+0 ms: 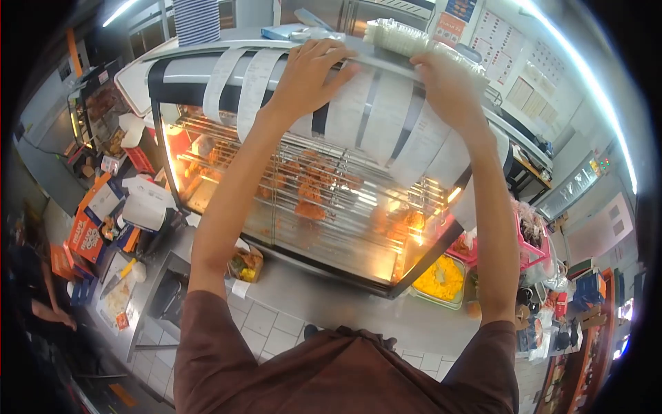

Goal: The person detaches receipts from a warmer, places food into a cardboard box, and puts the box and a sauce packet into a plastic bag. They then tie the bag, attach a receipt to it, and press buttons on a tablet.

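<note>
Left hand (310, 72) is up on the top front edge of the heated cabinet (160, 138), palm down, fingers spread wide and flat, gripping nothing that we can see. Fingertips sit at the top of a paper slip (348, 110) hanging down the glass. Right hand (449, 86) is on the same edge further right, back of hand toward cam. Fingers are curled over the edge, so we can't tell if it pinches anything. It's touching or just beside the stack of clear plastic lids (403, 38) lying on the cabinet top. The slip hangs btwn the two hands and is one of a row of slips (254, 90) along that edge, all hanging over the front glass. Inside the cabinet: wire racks w/ fried pieces (310, 200), lit orange. The cabinet stands on a steel bench (324, 300). Tray of yellow food (439, 279) sits at its lower right corner, pink basket (531, 241) just right of that. Orange boxes (86, 234) are stacked on the left. Another person (34, 290) stands at the far left edge, well apart from both hands.
</note>
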Action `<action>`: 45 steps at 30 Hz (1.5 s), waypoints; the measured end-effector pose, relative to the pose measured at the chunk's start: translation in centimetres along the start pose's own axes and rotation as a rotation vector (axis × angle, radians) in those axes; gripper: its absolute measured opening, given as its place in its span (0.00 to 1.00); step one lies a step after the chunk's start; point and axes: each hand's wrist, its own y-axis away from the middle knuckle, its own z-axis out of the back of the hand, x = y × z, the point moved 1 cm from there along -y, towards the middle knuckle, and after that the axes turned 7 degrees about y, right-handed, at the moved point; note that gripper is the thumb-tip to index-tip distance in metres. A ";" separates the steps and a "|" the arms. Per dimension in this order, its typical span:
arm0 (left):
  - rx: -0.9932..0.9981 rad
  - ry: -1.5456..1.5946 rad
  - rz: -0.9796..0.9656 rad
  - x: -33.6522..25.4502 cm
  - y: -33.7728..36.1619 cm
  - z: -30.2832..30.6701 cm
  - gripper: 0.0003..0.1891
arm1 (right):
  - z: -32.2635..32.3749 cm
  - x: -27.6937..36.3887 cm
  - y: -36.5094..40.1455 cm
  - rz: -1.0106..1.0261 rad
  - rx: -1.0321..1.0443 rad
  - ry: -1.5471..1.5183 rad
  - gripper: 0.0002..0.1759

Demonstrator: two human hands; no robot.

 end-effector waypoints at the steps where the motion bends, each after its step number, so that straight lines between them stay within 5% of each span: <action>1: -0.004 0.001 -0.007 -0.1 0.0 0.3 0.16 | 0.7 -0.4 -0.2 0.015 0.000 0.021 0.11; 7: 0.123 0.073 0.012 -0.1 0.1 -0.4 0.13 | 1.7 -0.2 -0.5 0.068 0.036 0.039 0.10; 13: -0.050 0.035 -0.026 -1.8 0.3 2.5 0.14 | 5.5 3.6 1.9 0.255 -0.099 0.015 0.10; 16: -0.331 0.582 0.233 -7.1 4.2 5.4 0.11 | 9.0 8.0 8.9 0.003 0.119 -0.277 0.10; 17: -0.430 0.827 0.331 -9.9 6.9 5.7 0.11 | 8.0 8.7 12.7 0.072 0.097 -0.446 0.10; 18: -0.306 1.155 0.331 -11.2 11.0 5.1 0.10 | 7.6 9.2 14.9 0.197 0.208 -0.739 0.11; 19: -0.225 1.343 0.083 -13.3 12.5 3.9 0.09 | 6.5 10.3 18.4 0.077 0.361 -0.877 0.12; 20: -0.068 1.297 0.182 -16.5 14.2 3.6 0.16 | 5.1 11.2 21.7 -0.019 0.489 -0.932 0.12; 22: 0.444 1.427 0.482 -22.0 20.9 -0.5 0.13 | 1.0 12.0 31.7 -0.402 0.905 -0.925 0.13; 23: 0.778 1.530 0.623 -24.8 25.2 -3.2 0.13 | 0.2 12.6 36.6 -0.641 1.121 -0.850 0.14; 24: 1.124 1.614 0.755 -27.6 29.3 -5.1 0.15 | -0.9 13.3 43.9 -0.676 1.205 -0.780 0.15; 26: 1.047 1.734 0.743 -33.1 35.7 -5.6 0.17 | -0.4 13.8 52.2 -0.719 1.299 -0.713 0.17; 28: 0.975 1.857 0.749 -35.5 37.6 -4.8 0.19 | 2.3 14.1 56.1 -1.070 1.311 -0.768 0.19; 32: 1.212 2.055 0.809 -36.4 38.8 -4.7 0.23 | 4.0 13.4 59.0 -1.253 1.310 -0.920 0.20; 38: 1.452 2.109 1.049 -37.2 40.6 -5.8 0.25 | 3.1 13.8 60.2 -1.134 1.503 -0.870 0.21; 45: 1.333 2.104 0.913 -40.0 41.8 -7.1 0.25 | 3.5 13.1 66.6 -1.131 1.361 -0.606 0.19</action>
